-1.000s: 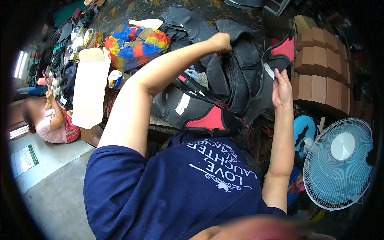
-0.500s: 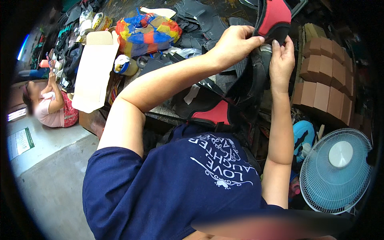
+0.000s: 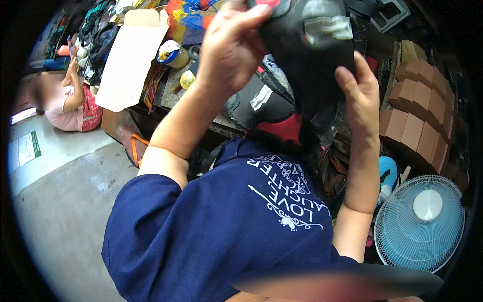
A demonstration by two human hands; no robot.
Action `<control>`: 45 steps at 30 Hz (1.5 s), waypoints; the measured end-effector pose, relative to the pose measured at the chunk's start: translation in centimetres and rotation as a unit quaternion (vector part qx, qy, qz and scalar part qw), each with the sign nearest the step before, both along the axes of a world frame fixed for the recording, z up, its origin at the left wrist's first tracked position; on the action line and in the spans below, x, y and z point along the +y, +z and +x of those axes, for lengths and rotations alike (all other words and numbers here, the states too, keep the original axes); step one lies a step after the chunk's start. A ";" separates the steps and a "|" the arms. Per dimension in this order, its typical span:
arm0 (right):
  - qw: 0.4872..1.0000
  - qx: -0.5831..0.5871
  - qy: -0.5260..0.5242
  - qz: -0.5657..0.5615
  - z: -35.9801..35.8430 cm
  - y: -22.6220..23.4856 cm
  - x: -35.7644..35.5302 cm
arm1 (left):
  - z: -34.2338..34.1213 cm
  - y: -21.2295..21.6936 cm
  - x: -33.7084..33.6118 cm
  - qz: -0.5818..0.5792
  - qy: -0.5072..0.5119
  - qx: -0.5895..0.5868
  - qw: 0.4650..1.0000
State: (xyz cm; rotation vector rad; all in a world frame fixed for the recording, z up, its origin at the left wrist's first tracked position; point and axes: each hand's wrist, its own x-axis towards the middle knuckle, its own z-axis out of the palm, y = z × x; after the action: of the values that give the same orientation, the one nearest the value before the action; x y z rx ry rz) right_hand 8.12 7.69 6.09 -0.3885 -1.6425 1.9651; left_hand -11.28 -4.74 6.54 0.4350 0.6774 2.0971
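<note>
Near the top of the view my two hands hold up a dark, flexible black piece [image 3: 312,65] with a pale label on it. It looks like a shoe upper, though motion blurs it. My left hand [image 3: 234,48] pinches its upper left side, by a small red part. On the right edge my right hand [image 3: 358,85] grips it between thumb and fingers. Below, close to my body, lies another black piece [image 3: 249,108] with a white label, and beside it a red panel [image 3: 283,128] shows.
Left of my arm are a long cream board [image 3: 128,65] and a jar with a blue rim [image 3: 176,56]. Stacked brown blocks or boxes [image 3: 410,116] stand to the right, above a fan [image 3: 420,221]. A person [image 3: 70,103] sits at the far left.
Both hands have drawn apart and now spread the black piece wider. My left hand moved left and up, and the piece turned so its pale label shows. The view shifted slightly.
</note>
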 end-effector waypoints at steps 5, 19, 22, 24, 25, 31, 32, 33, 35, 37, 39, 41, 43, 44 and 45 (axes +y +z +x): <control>0.974 -0.132 0.149 0.106 0.6 -1.8 -3.0 | -5.2 -2.1 -7.3 -0.090 0.129 -0.015 0.987; 0.886 -0.300 0.032 0.351 0.1 -8.1 -5.9 | 1.3 -7.0 -7.6 -0.296 0.099 0.812 0.493; 0.859 -0.204 -0.046 0.466 0.4 -10.1 -6.5 | 1.3 -10.9 -6.3 -0.277 0.039 0.724 0.631; 0.852 -0.123 -0.098 0.499 0.2 -11.5 -6.4 | 1.2 -12.8 -6.3 -0.260 0.061 0.735 0.623; 0.850 -0.142 -0.078 0.501 0.3 -11.8 -6.4 | 1.3 -13.4 -6.3 -0.263 0.063 0.731 0.626; 0.824 -0.148 -0.096 0.539 0.8 -11.0 -5.6 | 0.6 -9.0 -5.8 -0.310 -0.055 0.734 0.602; 0.828 -0.157 -0.096 0.529 1.0 -10.5 -5.6 | -0.2 -7.7 -5.7 -0.305 -0.098 0.732 0.601; 0.827 -0.152 -0.101 0.532 1.1 -10.0 -5.6 | -1.1 -6.3 -5.5 -0.326 -0.164 0.721 0.589; 0.823 -0.160 -0.097 0.536 1.2 -9.3 -5.5 | -3.0 -4.5 -4.3 -0.313 -0.165 0.740 0.572; 0.825 -0.154 -0.094 0.536 1.3 -8.7 -5.3 | -4.8 -4.1 -1.0 -0.274 -0.103 0.764 0.575; 0.826 -0.151 -0.094 0.535 1.3 -8.2 -5.1 | -6.1 -5.0 3.7 -0.290 -0.049 0.815 0.499; 0.828 -0.144 -0.086 0.535 1.4 -7.8 -4.9 | -7.6 -7.1 9.4 -0.262 0.021 0.852 0.453; 0.831 -0.140 -0.076 0.532 1.6 -7.5 -4.8 | -9.4 -9.6 15.2 -0.310 0.028 0.874 0.374; 0.830 -0.137 -0.070 0.536 1.6 -7.4 -4.9 | -10.4 -10.9 17.6 -0.321 0.044 0.884 0.337; 0.830 -0.139 -0.064 0.536 1.8 -7.3 -4.9 | -11.3 -12.1 19.5 -0.329 0.054 0.894 0.300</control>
State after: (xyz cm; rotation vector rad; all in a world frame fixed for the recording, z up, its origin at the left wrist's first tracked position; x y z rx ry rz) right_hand 9.93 2.79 -1.24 -0.3088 -2.5026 0.6520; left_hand -22.59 14.73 -5.61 2.1767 2.5380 0.1016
